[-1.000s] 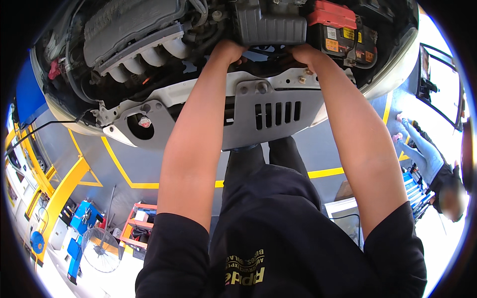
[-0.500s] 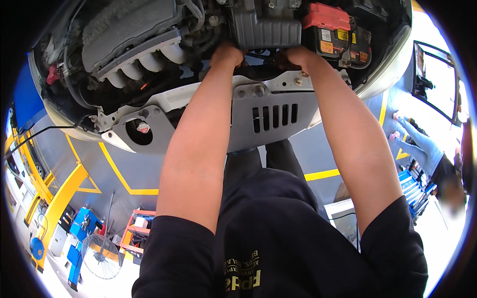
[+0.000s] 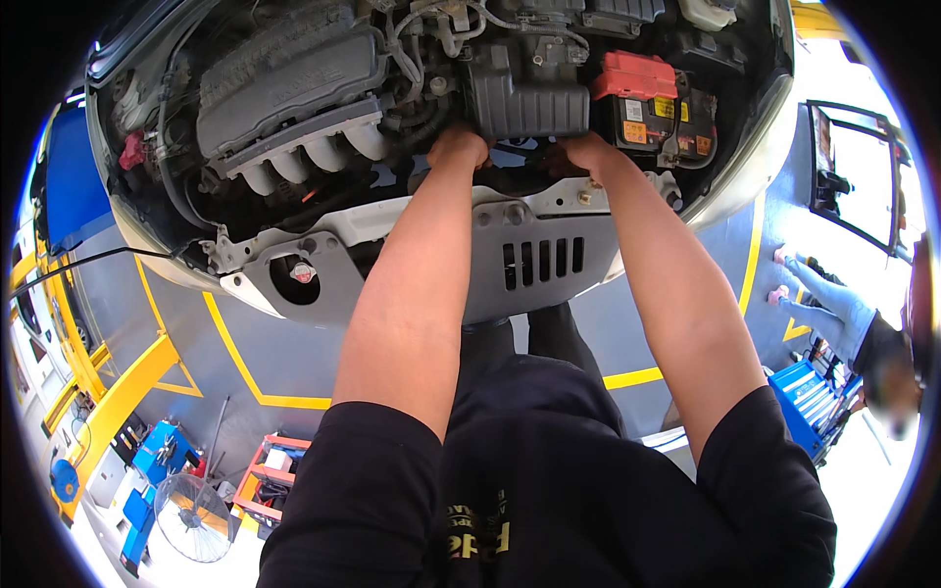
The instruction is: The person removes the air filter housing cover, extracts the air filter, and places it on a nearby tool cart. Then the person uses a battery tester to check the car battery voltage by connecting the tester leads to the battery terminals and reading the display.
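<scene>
one black box (image 3: 534, 108) crowds left hand (image 3: 458, 147), right hand (image 3: 585, 155); battery (image 3: 642, 125) near

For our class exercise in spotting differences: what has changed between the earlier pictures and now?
The view shifted: the black box and the red battery cover sit lower in the picture, with more parts showing above them. No grasp or release can be made out. The left hand and right hand stay reaching into the gap between the box and the pale crossbar.
</scene>
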`<action>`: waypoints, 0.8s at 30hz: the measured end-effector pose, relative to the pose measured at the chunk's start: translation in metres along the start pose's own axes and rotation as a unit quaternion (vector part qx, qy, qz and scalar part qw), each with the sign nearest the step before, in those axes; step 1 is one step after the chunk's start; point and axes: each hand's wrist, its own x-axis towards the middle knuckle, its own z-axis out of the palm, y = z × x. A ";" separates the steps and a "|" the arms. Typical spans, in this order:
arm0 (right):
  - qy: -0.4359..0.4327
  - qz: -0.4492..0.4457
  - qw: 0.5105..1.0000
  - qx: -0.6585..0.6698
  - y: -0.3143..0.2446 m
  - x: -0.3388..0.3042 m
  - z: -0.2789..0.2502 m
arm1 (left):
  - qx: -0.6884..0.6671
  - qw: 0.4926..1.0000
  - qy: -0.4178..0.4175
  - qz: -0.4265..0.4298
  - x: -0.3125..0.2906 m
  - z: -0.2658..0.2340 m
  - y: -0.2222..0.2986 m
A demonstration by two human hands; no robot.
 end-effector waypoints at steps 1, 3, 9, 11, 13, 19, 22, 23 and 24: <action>0.014 0.010 1.000 -0.005 0.000 0.002 0.001 | 0.007 1.000 0.003 0.004 -0.002 0.000 0.001; 0.038 0.034 0.999 -0.008 0.000 0.006 0.004 | 0.012 1.000 0.003 -0.015 -0.003 0.002 0.002; 0.025 0.014 0.996 -0.090 -0.003 0.002 0.004 | -0.060 0.998 -0.025 -0.007 0.011 0.012 -0.005; 0.043 0.027 0.991 -0.126 -0.004 0.000 0.002 | -0.079 0.996 -0.036 -0.003 0.018 0.016 -0.008; 0.047 0.014 0.987 -0.155 -0.004 0.001 0.000 | -0.058 0.997 -0.048 -0.002 0.024 0.018 -0.009; 0.055 -0.009 0.989 -0.137 0.002 0.011 0.004 | -0.056 0.998 -0.025 0.022 0.030 0.020 -0.016; 0.061 -0.015 0.991 -0.118 0.000 0.009 0.006 | -0.031 0.999 0.022 0.025 0.028 0.020 -0.019; 0.066 -0.011 0.989 -0.129 -0.001 0.007 0.005 | -0.046 0.999 0.012 0.014 0.027 0.019 -0.019; 0.068 0.001 0.987 -0.145 -0.003 0.007 0.006 | -0.060 0.998 0.002 0.007 0.027 0.019 -0.019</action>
